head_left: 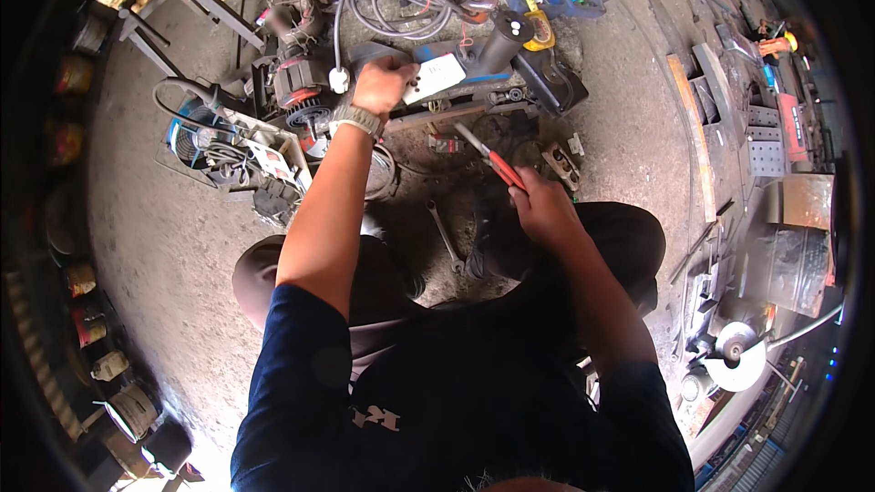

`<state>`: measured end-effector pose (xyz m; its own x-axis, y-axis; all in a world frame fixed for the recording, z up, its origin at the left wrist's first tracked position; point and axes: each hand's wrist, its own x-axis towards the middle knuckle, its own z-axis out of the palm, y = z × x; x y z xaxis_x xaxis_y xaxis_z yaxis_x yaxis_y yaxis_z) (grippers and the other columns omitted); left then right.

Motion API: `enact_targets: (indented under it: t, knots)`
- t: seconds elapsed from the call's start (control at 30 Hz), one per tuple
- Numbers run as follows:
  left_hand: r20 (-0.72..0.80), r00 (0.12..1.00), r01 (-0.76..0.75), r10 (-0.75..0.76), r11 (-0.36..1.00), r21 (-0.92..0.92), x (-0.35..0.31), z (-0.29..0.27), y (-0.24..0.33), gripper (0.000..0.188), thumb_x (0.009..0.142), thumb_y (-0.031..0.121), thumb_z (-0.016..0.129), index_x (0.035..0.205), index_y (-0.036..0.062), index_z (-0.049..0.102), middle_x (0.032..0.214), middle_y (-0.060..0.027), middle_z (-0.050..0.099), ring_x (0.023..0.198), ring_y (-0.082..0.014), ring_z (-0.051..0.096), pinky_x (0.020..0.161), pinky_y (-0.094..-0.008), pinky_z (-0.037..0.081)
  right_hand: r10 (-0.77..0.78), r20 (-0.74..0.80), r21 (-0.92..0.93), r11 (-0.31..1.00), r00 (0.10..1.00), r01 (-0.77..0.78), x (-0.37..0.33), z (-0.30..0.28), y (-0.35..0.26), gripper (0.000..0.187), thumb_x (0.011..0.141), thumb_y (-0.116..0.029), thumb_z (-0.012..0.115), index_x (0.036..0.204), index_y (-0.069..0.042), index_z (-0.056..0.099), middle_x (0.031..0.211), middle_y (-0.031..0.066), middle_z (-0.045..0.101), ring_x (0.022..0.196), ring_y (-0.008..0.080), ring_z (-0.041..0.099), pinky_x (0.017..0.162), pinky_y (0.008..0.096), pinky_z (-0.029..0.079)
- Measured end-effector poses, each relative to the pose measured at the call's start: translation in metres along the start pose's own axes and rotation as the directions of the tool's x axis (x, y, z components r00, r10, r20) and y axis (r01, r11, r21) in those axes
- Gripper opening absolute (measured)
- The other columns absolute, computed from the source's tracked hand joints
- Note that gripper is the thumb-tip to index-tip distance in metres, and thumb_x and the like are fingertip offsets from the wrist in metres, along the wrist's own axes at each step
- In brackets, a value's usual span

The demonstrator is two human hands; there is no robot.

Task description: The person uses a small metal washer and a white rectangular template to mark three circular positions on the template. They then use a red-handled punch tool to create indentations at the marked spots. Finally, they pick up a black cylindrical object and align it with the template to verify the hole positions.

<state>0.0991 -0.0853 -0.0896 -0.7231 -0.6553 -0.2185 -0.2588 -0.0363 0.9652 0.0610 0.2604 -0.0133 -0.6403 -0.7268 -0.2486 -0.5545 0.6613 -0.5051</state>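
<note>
My left hand (383, 87), with a watch on its wrist, reaches to the workbench clutter ahead. Its fingers are curled at the left end of a white card-like piece (437, 78) with small dark bits on it; what they pinch is hidden. In front of my right knee, my right hand (547, 210) is closed around the handle of a red-handled tool (504, 169). The tool's long grey metal end points forward and left, and its exact kind is not clear. A dark cylinder (503, 42) stands just right of the white piece.
A spanner (445, 235) lies on the floor between my legs. An electric motor (299, 77) and coiled cables (401, 9) sit ahead to the left. A yellow tape measure (540, 29) is at the far side. Wood, metal plates and an angle grinder (735, 343) line the right.
</note>
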Motion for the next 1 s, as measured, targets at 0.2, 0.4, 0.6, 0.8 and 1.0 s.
enact_targets:
  t: [0.2, 0.4, 0.6, 0.8, 1.0]
  knots:
    - [0.124, 0.991, 0.061, -0.044, 0.989, -0.136, -0.084, -0.035, 0.032, 0.012, 0.101, 0.013, 0.072, 0.099, 0.0016, 0.070, 0.085, -0.0042, 0.071, 0.069, -0.0118, 0.064, 0.063, -0.0281, 0.052, -0.140, -0.516, 0.395, 0.836, 0.845, 0.380, 0.034, 0.006, -0.053, 0.022, 0.096, -0.015, 0.077, 0.111, -0.002, 0.071, 0.096, 0.0170, 0.073, 0.085, 0.0331, 0.074, 0.077, 0.0418, 0.057]
    - [-0.036, 0.997, -0.077, 0.069, 0.892, -0.445, -0.177, -0.014, 0.049, 0.008, 0.104, 0.013, 0.071, 0.099, 0.0057, 0.070, 0.086, 0.0003, 0.070, 0.073, -0.0073, 0.061, 0.067, -0.0238, 0.050, -0.288, -0.249, 0.749, 0.548, 0.925, 0.372, 0.056, 0.049, -0.082, 0.034, 0.106, -0.022, 0.068, 0.134, -0.002, 0.069, 0.115, 0.0121, 0.077, 0.094, 0.0204, 0.075, 0.083, 0.0381, 0.059]
    - [-0.023, 0.989, -0.132, 0.149, 0.776, -0.616, -0.211, 0.000, 0.025, 0.005, 0.104, 0.010, 0.071, 0.102, 0.0058, 0.070, 0.091, 0.0010, 0.071, 0.078, -0.0068, 0.062, 0.072, -0.0235, 0.049, -0.184, 0.005, 0.995, 0.097, 0.983, 0.013, 0.018, 0.047, -0.086, 0.040, 0.108, -0.018, 0.066, 0.145, -0.002, 0.062, 0.106, 0.0013, 0.074, 0.083, 0.0081, 0.068, 0.070, 0.0239, 0.055]
    - [0.237, 0.962, -0.100, 0.139, 0.981, -0.168, -0.220, -0.009, 0.021, 0.005, 0.101, 0.005, 0.071, 0.103, 0.0009, 0.072, 0.096, 0.0019, 0.071, 0.086, -0.0065, 0.061, 0.080, -0.0246, 0.051, -0.223, 0.281, 0.901, 0.396, 0.933, -0.176, 0.013, 0.022, -0.049, 0.038, 0.103, -0.016, 0.070, 0.138, -0.002, 0.065, 0.089, -0.0035, 0.067, 0.066, 0.0058, 0.060, 0.053, 0.0213, 0.047]
    - [0.390, 0.916, 0.097, -0.090, 0.995, 0.002, -0.230, 0.000, 0.009, 0.017, 0.101, 0.016, 0.074, 0.105, -0.0007, 0.075, 0.089, -0.0007, 0.073, 0.081, -0.0079, 0.062, 0.073, -0.0277, 0.051, -0.175, 0.285, 0.750, 0.653, 0.942, -0.105, 0.014, 0.036, -0.033, 0.014, 0.100, -0.015, 0.072, 0.110, -0.005, 0.070, 0.086, 0.0019, 0.070, 0.070, 0.0092, 0.064, 0.060, 0.0282, 0.053]
